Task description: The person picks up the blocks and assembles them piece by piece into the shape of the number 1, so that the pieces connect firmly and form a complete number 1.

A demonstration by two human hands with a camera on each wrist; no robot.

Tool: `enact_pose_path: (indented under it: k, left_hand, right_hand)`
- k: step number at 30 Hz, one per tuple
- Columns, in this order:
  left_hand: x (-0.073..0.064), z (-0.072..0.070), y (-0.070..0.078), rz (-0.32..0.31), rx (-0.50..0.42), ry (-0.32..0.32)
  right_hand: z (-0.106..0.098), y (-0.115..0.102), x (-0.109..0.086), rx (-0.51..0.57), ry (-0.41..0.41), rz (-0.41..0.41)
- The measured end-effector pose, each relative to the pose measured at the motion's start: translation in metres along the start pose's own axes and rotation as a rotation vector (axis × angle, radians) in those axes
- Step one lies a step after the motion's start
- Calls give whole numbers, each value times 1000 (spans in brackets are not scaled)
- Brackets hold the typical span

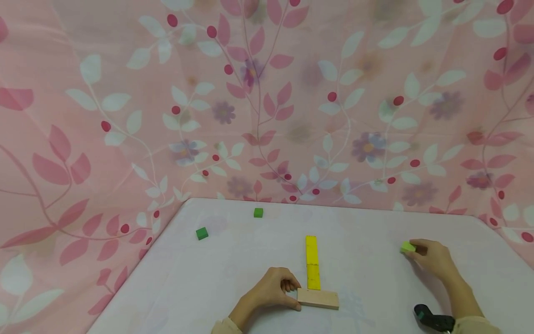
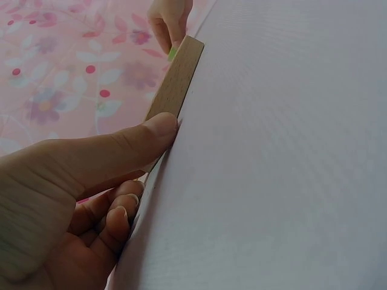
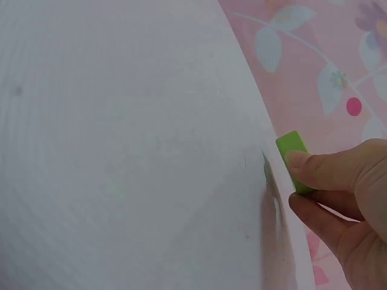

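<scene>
My left hand [image 1: 273, 290] pinches the left end of a plain wooden block [image 1: 318, 298], long and flat, between thumb and fingers. Just behind that block, two yellow blocks [image 1: 312, 262] lie end to end in a line running away from me. Over at the right side of the table, my right hand [image 1: 434, 258] pinches a small light green block [image 1: 407, 247]. In the right wrist view the thumb lies across the face of the light green block [image 3: 292, 144], with fingertips at its lower end.
Two small darker green blocks stand farther off, one [image 1: 202, 233] at the left and another [image 1: 258, 213] near the back edge. The table has a white cover [image 1: 167, 287]. A pink floral curtain [image 1: 267, 116] hangs behind it. A black strapped device [image 1: 434, 319] sits by the right wrist.
</scene>
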State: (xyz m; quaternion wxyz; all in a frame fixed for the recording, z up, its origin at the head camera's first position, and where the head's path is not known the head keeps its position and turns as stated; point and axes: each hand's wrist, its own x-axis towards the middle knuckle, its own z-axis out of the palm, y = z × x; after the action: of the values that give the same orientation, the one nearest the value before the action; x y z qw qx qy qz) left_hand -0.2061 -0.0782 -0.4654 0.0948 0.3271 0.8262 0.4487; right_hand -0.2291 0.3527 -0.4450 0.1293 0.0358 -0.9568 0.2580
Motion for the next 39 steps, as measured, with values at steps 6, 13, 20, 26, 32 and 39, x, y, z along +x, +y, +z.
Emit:
enact_pose_path:
  k: [6, 13, 20, 26, 32, 39]
  left_hand:
    - [0, 0, 0, 6, 5, 0]
    - [0, 0, 1, 0, -4, -3]
    - [0, 0, 3, 4, -5, 0]
    - [-1, -1, 3, 4, -5, 2]
    - [-1, -1, 3, 9, 3, 2]
    - [-1, -2, 4, 15, 10, -1]
  right_hand:
    - [7, -12, 5, 42, -42, 16]
    - [14, -25, 11, 69, -35, -21]
    - [21, -32, 16, 89, -49, -39]
    - [28, -41, 20, 113, -71, -54]
    - [38, -47, 25, 143, -74, -90]
    - [43, -55, 30, 175, -92, -107]
